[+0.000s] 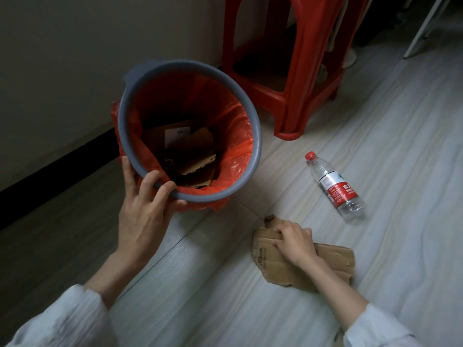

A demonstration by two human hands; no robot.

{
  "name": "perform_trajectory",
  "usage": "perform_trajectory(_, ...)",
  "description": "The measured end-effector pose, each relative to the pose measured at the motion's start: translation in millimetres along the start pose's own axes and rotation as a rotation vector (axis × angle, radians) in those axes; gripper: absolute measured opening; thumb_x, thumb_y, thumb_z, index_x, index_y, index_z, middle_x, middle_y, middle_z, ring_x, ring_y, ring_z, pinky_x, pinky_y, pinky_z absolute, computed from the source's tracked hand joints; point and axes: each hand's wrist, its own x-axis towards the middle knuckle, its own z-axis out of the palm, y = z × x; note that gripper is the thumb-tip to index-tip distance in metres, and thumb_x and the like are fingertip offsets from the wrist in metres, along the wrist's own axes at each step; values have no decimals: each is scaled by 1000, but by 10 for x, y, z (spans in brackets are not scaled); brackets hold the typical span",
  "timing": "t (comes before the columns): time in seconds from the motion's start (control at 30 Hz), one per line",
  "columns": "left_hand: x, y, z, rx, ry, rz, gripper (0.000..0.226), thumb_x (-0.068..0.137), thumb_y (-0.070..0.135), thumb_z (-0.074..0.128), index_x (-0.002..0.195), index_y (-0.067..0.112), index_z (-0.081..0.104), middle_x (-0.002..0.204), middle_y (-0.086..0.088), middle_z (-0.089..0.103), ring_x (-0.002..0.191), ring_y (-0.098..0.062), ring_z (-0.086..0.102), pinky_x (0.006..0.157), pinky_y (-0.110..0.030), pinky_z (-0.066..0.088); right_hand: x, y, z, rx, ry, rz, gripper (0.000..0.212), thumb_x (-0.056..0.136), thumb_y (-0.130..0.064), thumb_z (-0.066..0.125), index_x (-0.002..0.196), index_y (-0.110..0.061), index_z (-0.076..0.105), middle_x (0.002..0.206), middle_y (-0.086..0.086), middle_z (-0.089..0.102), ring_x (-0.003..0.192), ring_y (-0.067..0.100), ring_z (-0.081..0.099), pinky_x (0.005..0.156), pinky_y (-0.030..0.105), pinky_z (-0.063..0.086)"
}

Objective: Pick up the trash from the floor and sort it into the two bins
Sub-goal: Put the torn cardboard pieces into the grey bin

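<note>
A grey bin (255, 128) lined with a red bag stands tilted toward me near the wall, with several cardboard pieces (193, 156) inside. My left hand (145, 204) grips its near rim, fingers curled over the edge. A torn piece of brown cardboard (333, 259) lies flat on the pale floor at the right. My right hand (293, 240) presses on its upper edge, fingers curled around it. An empty clear plastic bottle (335, 186) with a red cap and red label lies on the floor beyond the cardboard, untouched.
A red plastic stool (288, 71) stands just behind and right of the bin. A dark skirting strip runs along the wall at the left. White metal legs (426, 28) show at the top right. Only one bin is in view.
</note>
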Motion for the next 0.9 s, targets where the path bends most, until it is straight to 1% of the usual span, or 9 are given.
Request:
perform_trajectory(0.1,6,-17,-14,-4,-7,2,55,95,52,29,106,6,58,119,-15,47,140,-42,6,71,-61,52,12,-71,-332,337,130,-10,20,87,-22,60,105,-16,65,109,8,65,106,27,58,86,31,42)
perform_trajectory(0.23,-24,-91,-34,-19,-16,0,56,96,53,26,106,7,57,119,-15,47,139,-45,7,70,-60,53,-37,-266,-1078,653,490,-62,4,86,-13,62,90,-13,61,83,4,63,84,26,60,73,29,41)
perform_trajectory(0.3,-32,-131,-38,-27,-20,-5,57,95,53,26,106,6,57,120,-15,48,140,-44,7,72,-61,52,-111,-448,-1530,856,652,-138,13,86,-11,61,81,-21,56,76,-1,60,78,20,58,70,28,43)
perform_trajectory(0.4,-50,-166,-69,-37,-17,-15,58,94,53,27,104,6,59,119,-15,49,140,-42,6,74,-60,51,-197,-808,-2011,1103,729,-276,23,84,-9,65,75,-28,56,74,-5,62,73,11,59,68,26,49)
perform_trajectory(0.5,-54,-183,-77,-17,-39,-9,60,93,54,25,104,6,61,121,-13,48,140,-40,6,75,-57,51,-141,-1184,-2209,1200,743,-380,24,82,-7,67,73,-28,59,74,-5,65,72,7,61,69,22,50)
perform_trajectory(0.67,-90,-235,-88,4,-82,-16,52,89,50,32,107,10,60,124,-13,50,141,-41,9,79,-55,51,-20,-1678,-2217,1178,819,-527,27,81,-8,66,77,-34,58,75,-14,63,73,7,60,73,26,50)
perform_trajectory(0.73,-117,-262,-89,-5,-80,-3,50,90,49,32,107,11,59,125,-12,50,141,-41,10,83,-53,48,39,-1767,-2133,1154,845,-570,23,81,-7,65,80,-30,60,77,-14,63,75,7,60,74,24,50)
perform_trajectory(0.83,-132,-304,-86,-18,-62,20,50,92,50,30,106,12,59,124,-10,50,140,-42,13,88,-48,41,226,-1778,-1803,994,658,-558,18,81,-1,60,90,-16,64,87,-5,65,86,11,61,82,27,49)
perform_trajectory(0.9,-130,-323,-91,-28,-48,29,46,91,48,34,104,12,59,123,-9,49,139,-42,13,89,-46,41,395,-1702,-1479,716,363,-505,23,83,2,55,101,-10,65,108,4,66,109,16,58,99,30,41)
